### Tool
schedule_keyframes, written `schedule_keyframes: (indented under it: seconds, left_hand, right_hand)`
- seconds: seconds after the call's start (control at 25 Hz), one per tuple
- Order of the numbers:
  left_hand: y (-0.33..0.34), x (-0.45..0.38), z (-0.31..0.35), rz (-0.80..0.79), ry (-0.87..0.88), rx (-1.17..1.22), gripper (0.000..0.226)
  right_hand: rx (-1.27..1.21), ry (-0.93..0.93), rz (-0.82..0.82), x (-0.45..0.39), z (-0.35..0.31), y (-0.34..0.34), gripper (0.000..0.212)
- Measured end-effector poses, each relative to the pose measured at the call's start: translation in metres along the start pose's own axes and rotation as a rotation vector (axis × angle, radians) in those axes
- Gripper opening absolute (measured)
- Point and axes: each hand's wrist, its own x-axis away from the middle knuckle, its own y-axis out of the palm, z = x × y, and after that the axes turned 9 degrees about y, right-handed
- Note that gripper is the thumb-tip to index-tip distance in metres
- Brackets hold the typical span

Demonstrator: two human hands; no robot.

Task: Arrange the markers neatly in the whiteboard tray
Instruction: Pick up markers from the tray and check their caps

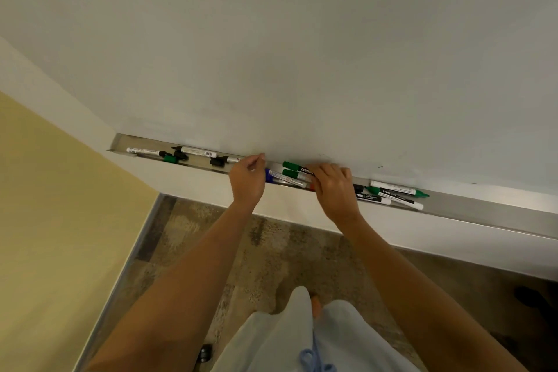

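Note:
A long metal tray [471, 205] runs under the whiteboard [302, 54] and holds several markers. At its left end lie a white marker [142, 151], a black-capped marker [196, 150] and a green cap [170, 158]. My left hand [247, 180] hovers over the tray with curled fingers, beside a black-capped marker [223, 160]; whether it holds it is hidden. Between my hands lie two green-capped markers [297, 170] and a blue one [279, 177]. My right hand [333, 187] grips the ends of these middle markers. Further right lie a green marker [395, 190] and a black one [383, 199].
A yellow wall [45, 220] stands at the left, meeting the white wall below the tray. Patterned floor [265, 251] lies beneath. My light blue clothing [302, 338] shows at the bottom. A dark object [531, 296] sits on the floor at the right.

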Motion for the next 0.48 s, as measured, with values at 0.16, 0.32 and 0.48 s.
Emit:
schedule_keyframes:
  seconds: [0.16,0.32,0.48]
  left_hand:
    - [-0.012,0.008,-0.022,0.123,-0.048,-0.122,0.02]
    - [-0.019,0.009,-0.029,0.06,0.039,-0.224,0.022]
    - [-0.017,0.004,-0.032,-0.044,0.054,-0.34,0.028]
  right_hand:
    - [0.098,-0.093,0.043,-0.002,0.022,0.003,0.027]
    - [0.067,-0.065,0.031,0.007,0.022,0.008,0.016]
    - [-0.009,0.089,0.072,0.021,0.033,-0.003,0.018]
